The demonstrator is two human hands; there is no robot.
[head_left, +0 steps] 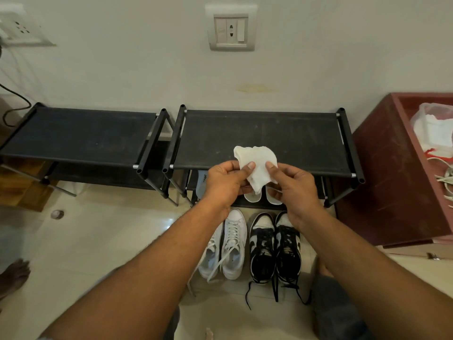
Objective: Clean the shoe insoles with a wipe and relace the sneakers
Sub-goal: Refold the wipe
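Note:
A crumpled white wipe [257, 165] is held up in front of the right shoe rack. My left hand [226, 181] pinches its left side and my right hand [294, 185] pinches its right side. Below on the floor stand a pair of white sneakers [228, 249] with loose white laces and a pair of black-and-white sneakers [275, 249] with untied black laces trailing toward me. On the rack's lower shelf lie two white insoles [253, 197], partly hidden by my hands, and a pale one [201, 185] to their left.
Two black shoe racks [81, 133] [259, 133] stand against the white wall. A dark red box [392, 168] with bags and cords is at the right. A bare foot [14, 273] shows at the left edge. My knee [335, 298] is beside the black sneakers.

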